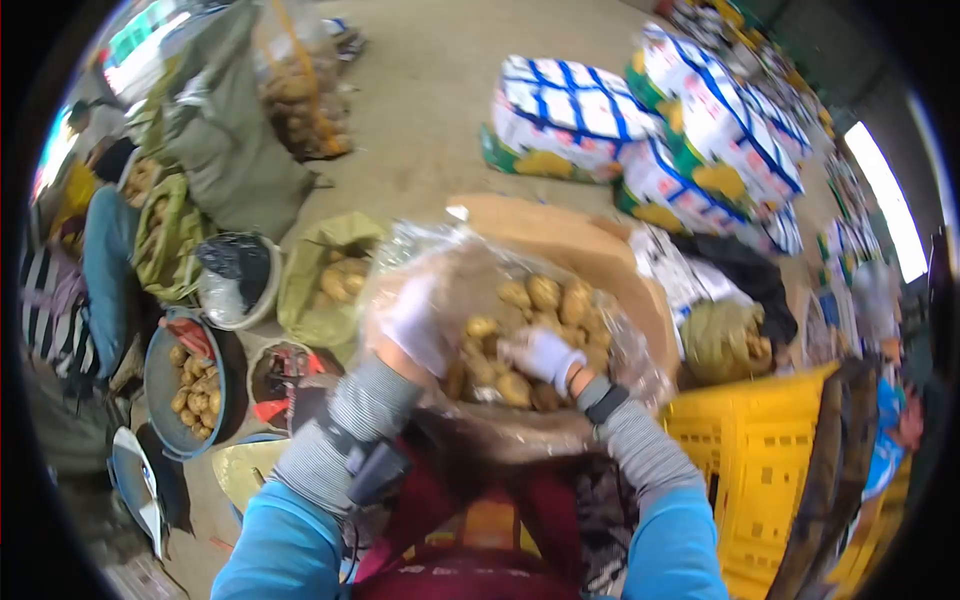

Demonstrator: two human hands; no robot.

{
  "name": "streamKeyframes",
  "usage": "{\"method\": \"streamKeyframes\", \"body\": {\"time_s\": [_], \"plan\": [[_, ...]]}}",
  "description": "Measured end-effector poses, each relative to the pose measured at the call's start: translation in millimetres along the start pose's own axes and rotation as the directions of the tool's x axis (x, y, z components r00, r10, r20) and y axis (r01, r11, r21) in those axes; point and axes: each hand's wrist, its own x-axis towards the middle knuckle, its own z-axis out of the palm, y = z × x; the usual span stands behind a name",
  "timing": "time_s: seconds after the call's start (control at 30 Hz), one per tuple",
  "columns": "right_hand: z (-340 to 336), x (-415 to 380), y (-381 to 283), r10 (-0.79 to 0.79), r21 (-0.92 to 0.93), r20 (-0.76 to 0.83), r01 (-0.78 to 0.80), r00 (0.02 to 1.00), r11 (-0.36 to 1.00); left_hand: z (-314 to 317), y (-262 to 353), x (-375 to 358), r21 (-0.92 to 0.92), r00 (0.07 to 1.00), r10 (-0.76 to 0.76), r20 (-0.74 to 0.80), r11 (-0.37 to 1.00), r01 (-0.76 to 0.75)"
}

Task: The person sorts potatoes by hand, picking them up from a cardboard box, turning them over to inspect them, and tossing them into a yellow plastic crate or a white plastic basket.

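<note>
Many potatoes lie heaped in an open carton right in front of the person, yellow-brown, rounded and uneven in size, some with dull, darker skins. The right hand, in a white glove, reaches down among them with its fingers bent against the near part of the heap; whether they close on one, I cannot tell. The left hand, also gloved, is blurred over the carton's left side by the liner, and I cannot tell whether its fingers are apart or together.

The carton's brown edge curves round the far and right sides, with the clear, crinkled liner spilling over the rim. Close on the left sits a soft green sack with more potatoes; on the near right a stiff yellow crate, pierced with slots, crowds that side. Beyond the carton, smooth tan floor runs between a bulging grey-green sack at left and glossy, blue-striped bags at right.
</note>
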Motion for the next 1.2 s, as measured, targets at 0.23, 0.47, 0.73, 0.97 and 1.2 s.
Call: {"method": "streamKeyframes", "body": {"time_s": [0.23,0.47,0.73,0.97,1.2], "plan": [[147,113,66,0.072,-0.666,0.278,0.138,0.958,0.734,8,8,-6,0.050,0.988,0.138,-0.076,0.990,-0.134],[142,104,91,0.095,-0.527,0.118,-0.019,0.988,0.850,14,2,15,-0.468,0.957,-0.273,-0.095,0.861,0.199],[14,28,29,0.123,0.444,-0.382,0.065,0.916,0.894,30,-18,15,-0.156,0.964,-0.189,-0.189,0.975,0.160],[-56,-90,-52,-0.250,-0.289,-0.657,0.069,0.711,0.955,76,-30,1,0.140,0.901,-0.179,0.395,0.981,0.134],[-53,-114,-45,-0.143,-0.360,-0.642,-0.131,0.753,0.924,85,-42,2,-0.106,0.703,-0.548,0.453,0.750,0.653]]}}
